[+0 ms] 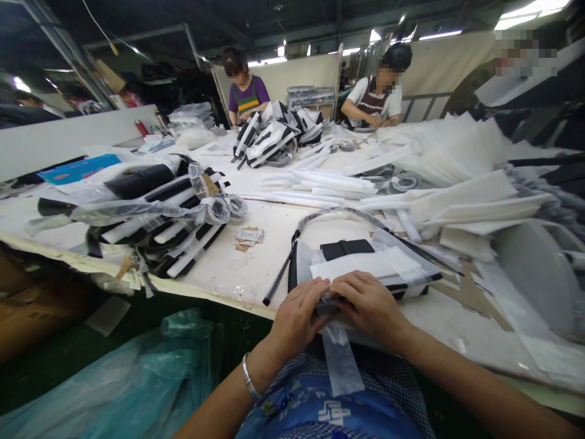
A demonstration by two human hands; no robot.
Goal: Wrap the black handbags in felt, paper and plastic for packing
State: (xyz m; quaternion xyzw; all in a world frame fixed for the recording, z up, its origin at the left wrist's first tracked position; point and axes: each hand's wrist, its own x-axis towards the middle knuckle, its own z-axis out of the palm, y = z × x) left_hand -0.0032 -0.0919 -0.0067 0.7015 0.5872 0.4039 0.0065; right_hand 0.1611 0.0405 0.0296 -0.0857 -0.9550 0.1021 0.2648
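Note:
A black-and-white bag [365, 262] wrapped in thin white tissue lies at the near edge of the white table [247, 262]. Its wrapped handle [338, 213] arches away from me. My left hand [297, 314] and my right hand [372, 305] sit side by side on the bag's near edge. Both have their fingers curled and pinching the tissue and the bag's edge. A strip of clear film [340, 360] hangs from under my hands down over my lap.
A pile of bagged black-and-white bags [150, 213] lies to the left. Small paper tags [249, 236] lie between. White foam sheets [457, 201] are stacked at right. Two people [247, 91] [379, 91] work at the far side. A teal plastic bag [137, 378] sits below left.

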